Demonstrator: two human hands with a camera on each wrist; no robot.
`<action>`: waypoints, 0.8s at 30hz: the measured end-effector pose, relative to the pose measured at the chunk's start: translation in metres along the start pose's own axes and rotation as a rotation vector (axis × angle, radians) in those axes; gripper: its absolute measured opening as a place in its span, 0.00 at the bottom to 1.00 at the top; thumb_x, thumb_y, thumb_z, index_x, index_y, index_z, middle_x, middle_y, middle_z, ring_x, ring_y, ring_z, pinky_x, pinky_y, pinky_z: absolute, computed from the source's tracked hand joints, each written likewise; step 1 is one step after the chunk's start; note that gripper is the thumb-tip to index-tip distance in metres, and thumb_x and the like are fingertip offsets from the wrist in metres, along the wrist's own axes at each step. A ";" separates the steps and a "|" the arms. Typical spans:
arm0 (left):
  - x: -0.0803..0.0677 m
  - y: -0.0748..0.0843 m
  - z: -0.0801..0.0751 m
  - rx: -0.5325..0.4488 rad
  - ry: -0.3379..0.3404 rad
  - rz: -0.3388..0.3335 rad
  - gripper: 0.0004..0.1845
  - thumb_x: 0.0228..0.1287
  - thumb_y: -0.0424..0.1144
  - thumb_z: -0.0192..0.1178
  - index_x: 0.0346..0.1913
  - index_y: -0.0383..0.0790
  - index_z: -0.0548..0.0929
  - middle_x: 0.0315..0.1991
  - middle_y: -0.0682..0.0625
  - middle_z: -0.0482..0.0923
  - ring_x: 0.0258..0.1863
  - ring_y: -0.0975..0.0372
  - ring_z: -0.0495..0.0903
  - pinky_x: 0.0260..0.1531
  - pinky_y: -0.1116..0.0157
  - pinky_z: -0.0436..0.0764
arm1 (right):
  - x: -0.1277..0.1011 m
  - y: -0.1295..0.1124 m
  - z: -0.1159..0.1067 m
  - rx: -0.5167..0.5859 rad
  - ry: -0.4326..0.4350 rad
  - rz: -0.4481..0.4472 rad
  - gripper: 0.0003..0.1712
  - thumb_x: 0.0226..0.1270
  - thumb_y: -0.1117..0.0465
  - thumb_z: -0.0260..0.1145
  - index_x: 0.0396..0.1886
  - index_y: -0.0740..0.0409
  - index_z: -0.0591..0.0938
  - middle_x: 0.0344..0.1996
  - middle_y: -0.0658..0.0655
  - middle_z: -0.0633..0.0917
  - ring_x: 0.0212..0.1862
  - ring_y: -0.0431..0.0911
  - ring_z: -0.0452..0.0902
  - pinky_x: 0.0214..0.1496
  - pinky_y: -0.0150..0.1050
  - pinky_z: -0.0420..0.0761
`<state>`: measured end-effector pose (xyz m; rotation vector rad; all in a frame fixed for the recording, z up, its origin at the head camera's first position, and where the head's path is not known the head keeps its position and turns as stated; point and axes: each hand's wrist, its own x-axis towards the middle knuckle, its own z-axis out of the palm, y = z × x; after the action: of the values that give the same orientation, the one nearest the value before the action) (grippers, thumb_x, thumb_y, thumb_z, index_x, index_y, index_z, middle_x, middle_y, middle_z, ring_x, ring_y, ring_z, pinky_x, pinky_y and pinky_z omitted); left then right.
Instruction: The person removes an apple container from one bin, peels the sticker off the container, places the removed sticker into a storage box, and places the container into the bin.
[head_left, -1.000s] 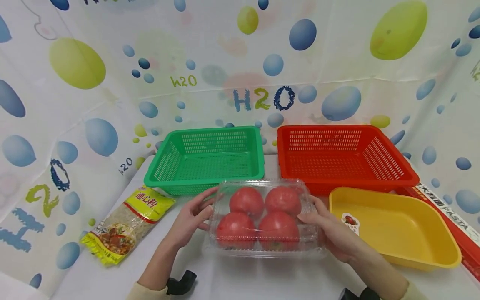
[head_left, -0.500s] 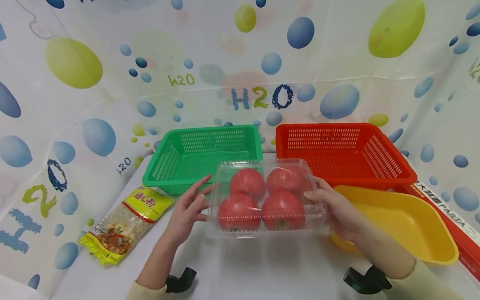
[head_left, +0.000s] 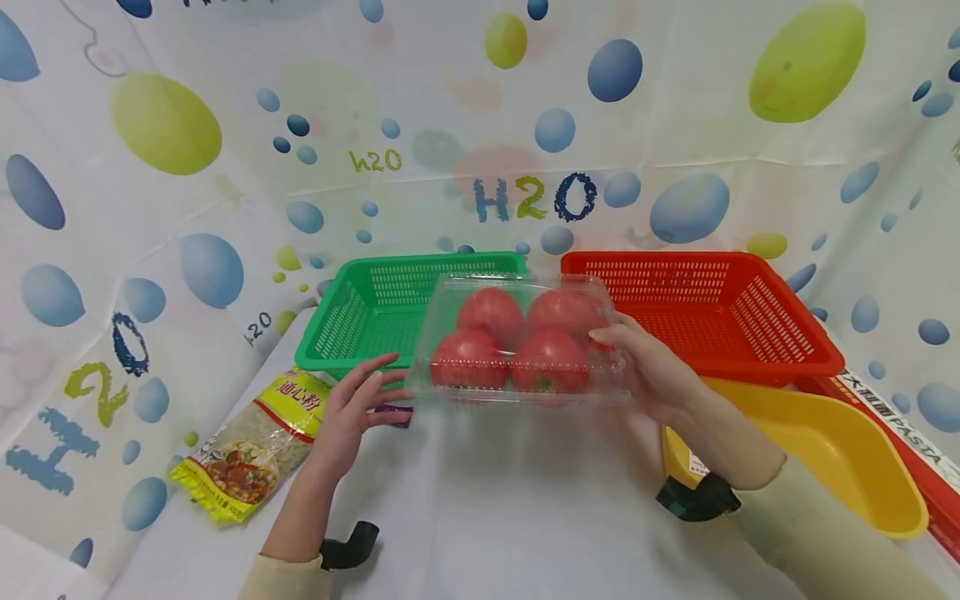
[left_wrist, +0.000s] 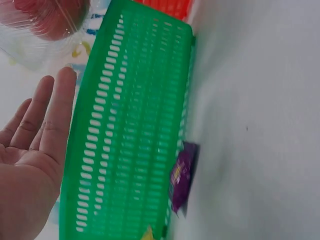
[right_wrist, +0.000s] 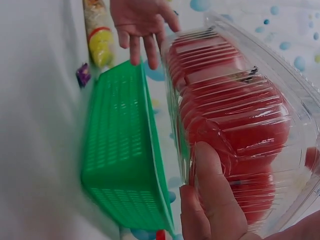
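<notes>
Tomatoes [head_left: 517, 346] in a clear box [head_left: 525, 387] hang above the table, carried by the right hand [head_left: 648, 367] alone — fingers clamped on its end — while the left hand [head_left: 356, 408] stays off, fingers spread, before the green basket [head_left: 360, 321].

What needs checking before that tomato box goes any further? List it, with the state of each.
1. Right hand grips the tomato box: ok.
2. Left hand clear of the box, fingers straight: ok.
3. Box lid closed over the four tomatoes: looks ok, latch cannot tell.
4. Box lifted off the table: ok.
5. Green basket holds nothing visible: ok.
6. Red basket holds nothing visible: ok.
</notes>
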<state>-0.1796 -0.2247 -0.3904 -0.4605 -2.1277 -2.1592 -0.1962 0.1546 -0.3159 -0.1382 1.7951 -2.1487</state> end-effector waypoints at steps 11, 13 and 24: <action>0.001 -0.007 -0.022 0.072 0.094 -0.147 0.29 0.82 0.50 0.46 0.68 0.26 0.69 0.55 0.43 0.84 0.47 0.59 0.86 0.45 0.58 0.86 | 0.032 -0.016 0.010 0.042 0.056 0.016 0.36 0.70 0.53 0.66 0.73 0.39 0.61 0.69 0.52 0.66 0.68 0.52 0.62 0.61 0.48 0.78; 0.001 -0.008 -0.025 0.069 0.113 -0.178 0.30 0.81 0.51 0.47 0.65 0.24 0.70 0.55 0.40 0.83 0.47 0.58 0.87 0.46 0.57 0.85 | 0.039 -0.017 0.011 0.057 0.047 0.019 0.35 0.71 0.53 0.66 0.73 0.40 0.61 0.69 0.53 0.66 0.68 0.54 0.63 0.60 0.49 0.79; 0.001 -0.019 -0.039 -0.127 0.234 -0.337 0.27 0.81 0.53 0.46 0.65 0.33 0.68 0.51 0.49 0.86 0.47 0.58 0.87 0.49 0.60 0.84 | 0.066 -0.021 0.030 0.133 0.042 0.062 0.35 0.69 0.52 0.67 0.71 0.41 0.63 0.67 0.55 0.70 0.66 0.57 0.68 0.56 0.53 0.81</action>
<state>-0.1923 -0.2620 -0.4084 0.1536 -2.0675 -2.3870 -0.2535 0.1083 -0.2991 -0.0061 1.6497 -2.2340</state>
